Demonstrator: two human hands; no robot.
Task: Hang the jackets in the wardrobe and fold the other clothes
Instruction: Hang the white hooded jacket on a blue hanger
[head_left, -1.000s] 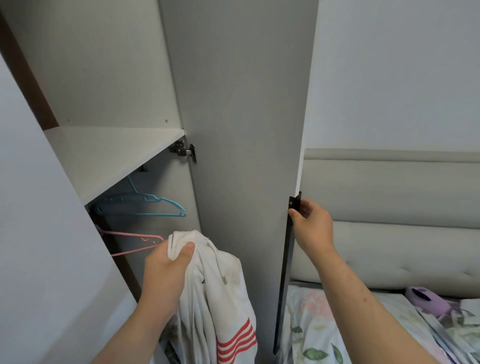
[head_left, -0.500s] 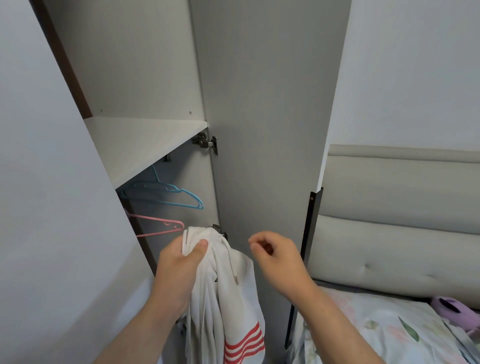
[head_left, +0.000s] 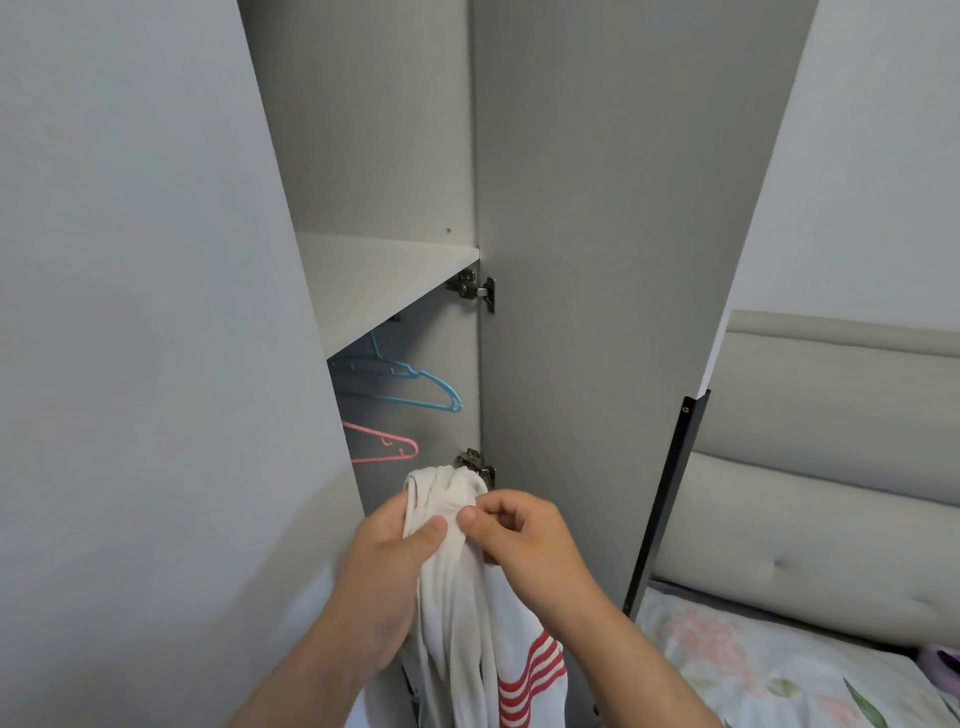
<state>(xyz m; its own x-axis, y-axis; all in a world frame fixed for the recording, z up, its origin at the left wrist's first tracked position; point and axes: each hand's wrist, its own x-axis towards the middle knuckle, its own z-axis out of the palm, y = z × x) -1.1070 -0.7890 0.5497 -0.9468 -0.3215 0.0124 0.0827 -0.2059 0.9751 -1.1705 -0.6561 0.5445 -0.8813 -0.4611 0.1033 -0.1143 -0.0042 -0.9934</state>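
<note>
My left hand (head_left: 387, 566) grips the bunched top of the white jacket (head_left: 457, 623), and my right hand (head_left: 524, 545) pinches it alongside. It hangs below both hands. I judge it soft, light and floppy, best held at the shoulders for the blue hanger (head_left: 415, 387) above.

Soft, even, cool-grey light fills the scene at moderate brightness; its source cannot be told. Below the shelf (head_left: 395, 280) the wardrobe interior is dimmer, with the blue hanger (head_left: 415, 387) in shade. Shading grades gently across the side panel (head_left: 156, 364). The white jacket (head_left: 457, 597) is brightest, its folds readable. Wide-angle distortion tilts and bows the edges of the open door (head_left: 597, 260). The bed (head_left: 779, 670) in the corner looks softer.
</note>
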